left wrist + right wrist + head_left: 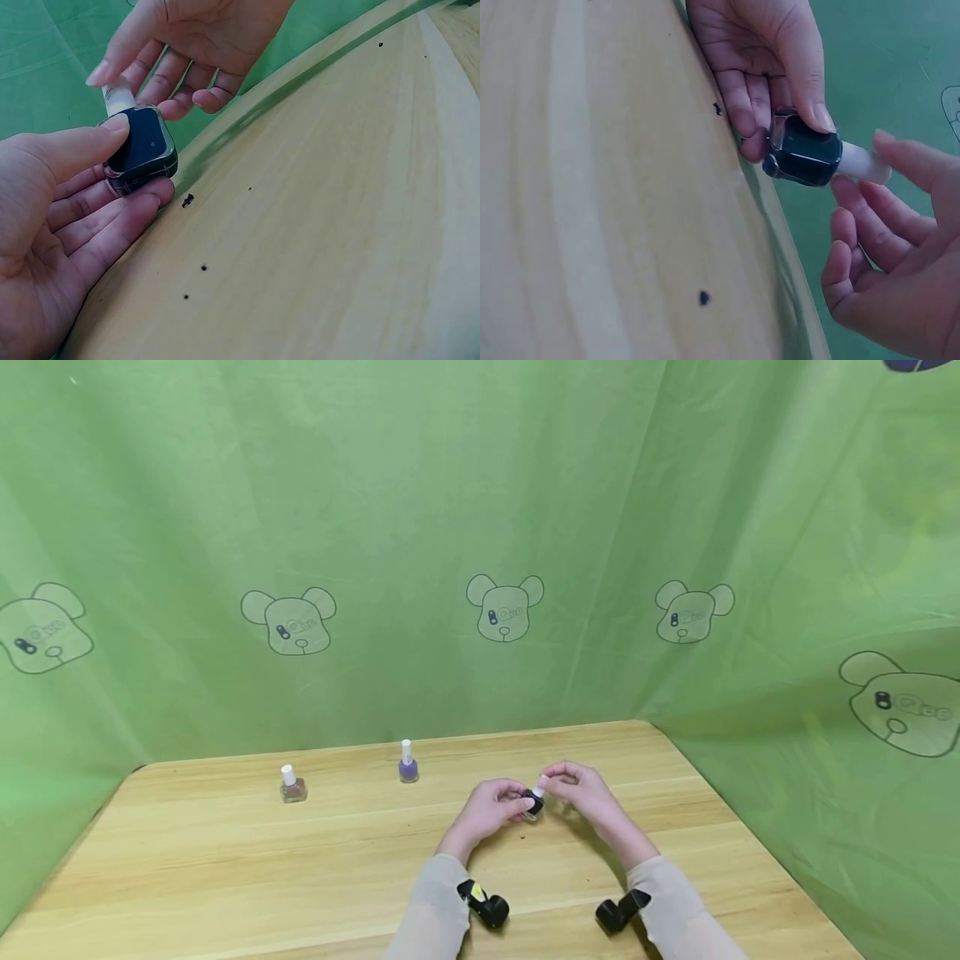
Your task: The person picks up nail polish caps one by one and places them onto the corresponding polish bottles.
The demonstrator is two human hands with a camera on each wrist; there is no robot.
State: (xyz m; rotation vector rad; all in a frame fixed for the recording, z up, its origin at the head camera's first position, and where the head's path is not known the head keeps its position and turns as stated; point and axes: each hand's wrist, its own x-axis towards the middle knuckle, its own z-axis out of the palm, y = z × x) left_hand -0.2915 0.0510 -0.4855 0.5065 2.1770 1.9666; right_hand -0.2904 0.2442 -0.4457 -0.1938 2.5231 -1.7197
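Observation:
A dark nail polish bottle (140,150) with a white cap (864,163) is held up between the two hands over the right part of the table. My left hand (487,812) grips its glass body, thumb on the flat face and fingers behind, as the left wrist view shows. At the other end, my right hand (591,793) pinches the white cap between thumb and forefinger, its other fingers loosely bent. The cap sits on the bottle's neck, and the bottle tilts with the cap toward the right hand.
A purple nail polish bottle (408,770) stands upright near the table's back edge. Farther left stands a brownish-pink nail polish bottle (293,790), also white-capped. The wooden table (300,877) carries a few small dark specks. Green curtains (405,527) enclose the back and sides.

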